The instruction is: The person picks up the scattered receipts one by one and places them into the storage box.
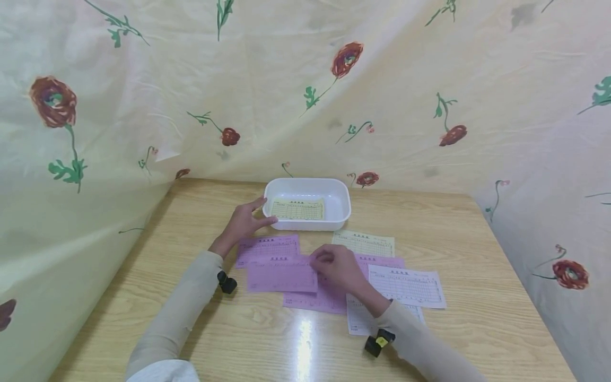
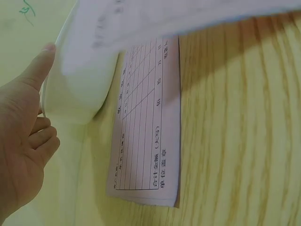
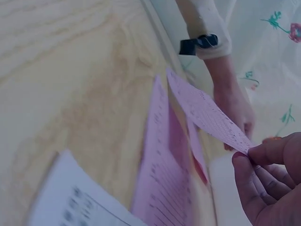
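Observation:
My right hand (image 1: 336,265) pinches a pink receipt slip (image 1: 281,277) by its right edge, between thumb and index finger. In the right wrist view that pink slip (image 3: 207,110) hangs tilted above the other papers. At the back, a white plastic tub (image 1: 341,212) has a pale yellow slip (image 1: 298,210) lying in it. My left hand (image 1: 243,220) holds the tub's front left corner, with the thumb at the front rim and the fingers along the left side. Another pink slip (image 1: 267,245) lies on the table just in front of the tub.
Under and beside my right hand lie more pink slips (image 1: 310,301), a pale yellow slip (image 1: 367,244) and white slips (image 1: 408,286), partly overlapping. They rest on a wooden table (image 1: 238,339). Flowered cloth (image 1: 267,95) hangs behind and along both sides.

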Action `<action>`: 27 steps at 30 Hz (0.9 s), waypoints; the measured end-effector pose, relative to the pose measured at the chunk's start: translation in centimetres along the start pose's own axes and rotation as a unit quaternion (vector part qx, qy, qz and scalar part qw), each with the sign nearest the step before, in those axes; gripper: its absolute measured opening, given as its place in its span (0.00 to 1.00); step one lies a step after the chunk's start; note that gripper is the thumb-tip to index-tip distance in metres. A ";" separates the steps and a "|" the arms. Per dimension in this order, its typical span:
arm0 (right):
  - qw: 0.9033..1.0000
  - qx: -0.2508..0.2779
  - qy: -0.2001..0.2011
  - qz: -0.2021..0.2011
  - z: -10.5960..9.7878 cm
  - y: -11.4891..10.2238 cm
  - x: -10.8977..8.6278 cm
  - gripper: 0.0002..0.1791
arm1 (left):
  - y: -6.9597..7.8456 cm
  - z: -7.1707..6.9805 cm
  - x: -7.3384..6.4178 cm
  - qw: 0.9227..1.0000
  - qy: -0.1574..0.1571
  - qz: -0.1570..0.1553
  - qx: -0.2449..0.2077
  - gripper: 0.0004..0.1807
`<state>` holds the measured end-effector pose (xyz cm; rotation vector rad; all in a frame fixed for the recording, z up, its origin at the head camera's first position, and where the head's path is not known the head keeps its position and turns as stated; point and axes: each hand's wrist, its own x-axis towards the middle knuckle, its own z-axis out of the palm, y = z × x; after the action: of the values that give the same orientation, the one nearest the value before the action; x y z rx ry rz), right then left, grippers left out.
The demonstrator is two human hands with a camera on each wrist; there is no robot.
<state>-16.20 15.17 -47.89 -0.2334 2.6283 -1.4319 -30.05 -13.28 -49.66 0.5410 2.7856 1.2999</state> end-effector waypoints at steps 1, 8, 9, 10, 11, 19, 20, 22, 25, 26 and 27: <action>1.000 0.005 0.005 0.001 -0.3 -0.1 0.0 0.05 | 0.0 0.0 0.0 1.000 0.000 0.000 -0.001 0.51; 0.999 0.020 0.025 -0.006 -2.3 -0.2 0.6 0.05 | -0.1 0.0 0.0 1.000 -0.001 -0.001 -0.006 0.51; 0.999 0.025 0.024 -0.008 -2.6 -0.3 0.7 0.05 | -0.1 0.0 0.0 1.000 -0.001 -0.001 -0.005 0.51; 0.999 0.031 0.025 -0.010 -2.9 -0.2 0.9 0.06 | -0.1 -0.1 0.0 1.000 -0.002 -0.001 -0.004 0.52; 0.999 0.036 0.026 -0.012 -3.2 -0.2 1.0 0.06 | -0.1 -0.1 0.0 1.000 -0.002 -0.001 -0.004 0.52; 0.998 0.040 0.035 -0.028 -5.8 -0.6 2.0 0.09 | -0.1 0.0 -0.1 1.000 -0.002 -0.007 -0.005 0.52; 0.998 0.040 0.036 -0.031 -6.1 -0.8 2.1 0.09 | 0.0 0.0 -0.1 1.000 -0.001 -0.006 -0.005 0.51; 0.998 0.044 0.036 -0.037 -6.8 -1.1 2.2 0.09 | 0.0 0.0 -0.1 1.000 -0.001 -0.004 -0.004 0.51; 0.997 0.059 0.038 -0.036 -7.6 -1.7 2.4 0.10 | 0.0 0.0 -0.1 1.000 -0.002 -0.001 -0.002 0.51; 0.997 0.062 0.039 -0.035 -7.8 -1.9 2.5 0.11 | 0.0 0.0 -0.1 1.000 -0.001 -0.001 -0.002 0.51; 0.996 0.066 0.040 -0.033 -8.0 -2.1 2.6 0.11 | 0.0 -0.1 -0.1 1.000 -0.001 -0.002 -0.002 0.51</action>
<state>-20.20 20.11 -41.95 -0.2569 2.5969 -1.6612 -29.97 -13.33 -49.60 0.5371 2.7805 1.3026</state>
